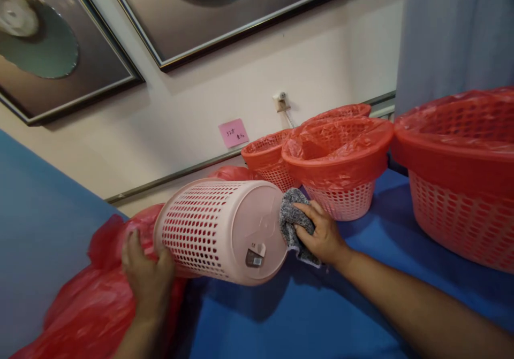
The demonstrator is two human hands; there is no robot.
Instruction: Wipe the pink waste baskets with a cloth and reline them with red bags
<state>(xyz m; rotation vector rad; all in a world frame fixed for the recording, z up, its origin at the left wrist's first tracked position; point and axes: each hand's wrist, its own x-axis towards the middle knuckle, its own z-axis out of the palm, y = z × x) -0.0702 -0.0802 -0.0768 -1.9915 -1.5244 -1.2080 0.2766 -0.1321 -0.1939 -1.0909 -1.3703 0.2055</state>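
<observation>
A pale pink plastic wastebasket (pixel 196 225) with perforated walls lies tipped on its side, its round base turned toward the right. At the rim on the left end, my left hand (pixel 148 273) grips the wastebasket, with the thumb near the edge and the other fingers toward the opening. A small label (pixel 255 256) is stuck on the base. My right hand (pixel 321 233) pinches a bunched grey cloth (pixel 295 220) against the edge of that base. Crumpled red plastic bag material (pixel 96 300) spreads below and beside my left hand.
Several pink baskets lined with red bags stand to the right, including a middle one (pixel 337 155) and a large one (pixel 461 188). They rest on a blue surface (pixel 241 327). On the wall are a pink note (pixel 233 133), a socket (pixel 281 101) and framed pictures (pixel 257 22).
</observation>
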